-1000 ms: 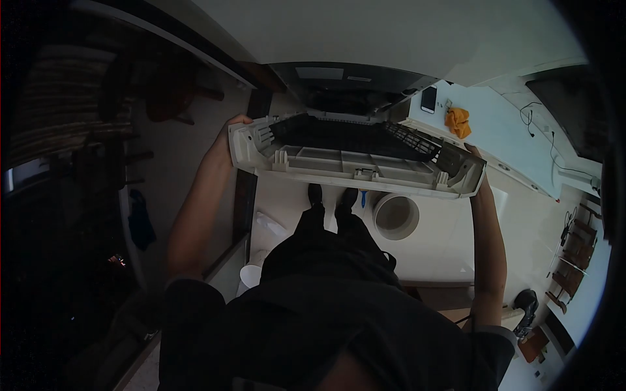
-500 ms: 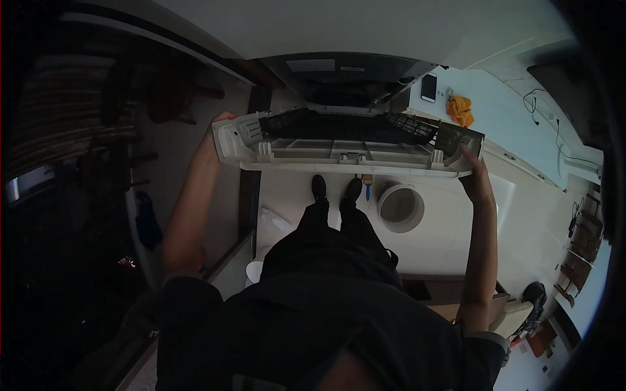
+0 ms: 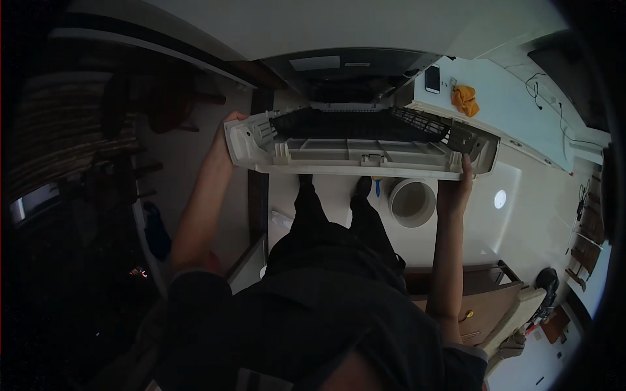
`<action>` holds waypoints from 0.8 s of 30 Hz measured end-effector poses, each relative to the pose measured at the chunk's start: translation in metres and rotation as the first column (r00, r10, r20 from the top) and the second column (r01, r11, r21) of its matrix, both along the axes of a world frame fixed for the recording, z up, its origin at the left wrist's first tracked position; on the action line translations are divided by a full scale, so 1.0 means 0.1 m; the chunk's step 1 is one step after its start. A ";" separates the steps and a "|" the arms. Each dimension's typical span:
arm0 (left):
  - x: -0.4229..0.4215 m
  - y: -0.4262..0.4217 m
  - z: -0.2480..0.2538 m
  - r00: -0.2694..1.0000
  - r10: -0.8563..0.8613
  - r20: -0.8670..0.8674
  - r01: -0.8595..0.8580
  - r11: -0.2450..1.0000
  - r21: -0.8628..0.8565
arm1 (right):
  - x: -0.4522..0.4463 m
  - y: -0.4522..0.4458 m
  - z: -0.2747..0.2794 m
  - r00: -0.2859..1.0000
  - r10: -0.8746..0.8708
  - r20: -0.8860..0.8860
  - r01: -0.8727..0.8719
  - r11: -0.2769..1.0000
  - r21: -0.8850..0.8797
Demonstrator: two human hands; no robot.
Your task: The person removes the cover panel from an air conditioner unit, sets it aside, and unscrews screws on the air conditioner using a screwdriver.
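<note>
In front of my body, roughly level, is a long white plastic appliance cover (image 3: 319, 165) with ribs and clips along its inner side. A dark lattice grille (image 3: 420, 122) runs along its far side. My left hand (image 3: 222, 144) is closed around the cover's left end, with fingertips showing over the top corner. Near the right end, my right hand (image 3: 455, 193) grips the lower edge from beneath, its thumb up against the inner side. The fingers under the cover are hidden.
Beyond the cover stands a dark-fronted appliance (image 3: 355, 65) with labels. At right, a white counter (image 3: 508, 117) bears a phone (image 3: 432, 79) and an orange cloth (image 3: 465, 101). A round bucket (image 3: 413, 203) and a blue-handled brush (image 3: 377, 187) are on the floor; a brown cabinet (image 3: 486, 306) stands behind.
My right hand has slid inward from the cover's right corner to its lower edge. The cover sits slightly further right in view. My feet have moved apart.
</note>
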State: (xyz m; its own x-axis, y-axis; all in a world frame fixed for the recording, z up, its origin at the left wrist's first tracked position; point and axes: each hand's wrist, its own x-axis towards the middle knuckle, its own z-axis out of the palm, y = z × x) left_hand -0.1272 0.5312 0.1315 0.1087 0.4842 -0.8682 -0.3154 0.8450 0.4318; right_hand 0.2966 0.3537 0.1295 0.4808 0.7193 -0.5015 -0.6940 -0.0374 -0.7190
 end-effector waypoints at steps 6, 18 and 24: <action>0.14 -0.08 -0.29 0.913 -0.158 0.375 0.184 0.982 -0.035 | -0.01 0.05 -0.12 0.983 -0.117 0.139 0.121 0.993 -0.019; 0.42 0.33 -0.51 0.846 -0.347 0.405 0.404 0.913 -0.061 | -0.32 0.40 -0.31 0.915 -0.302 0.267 0.338 0.936 -0.099; 0.34 -0.25 -0.45 0.845 -0.389 0.368 0.453 0.886 -0.103 | -1.26 -0.07 -0.08 0.888 -0.460 0.020 0.446 0.848 -0.287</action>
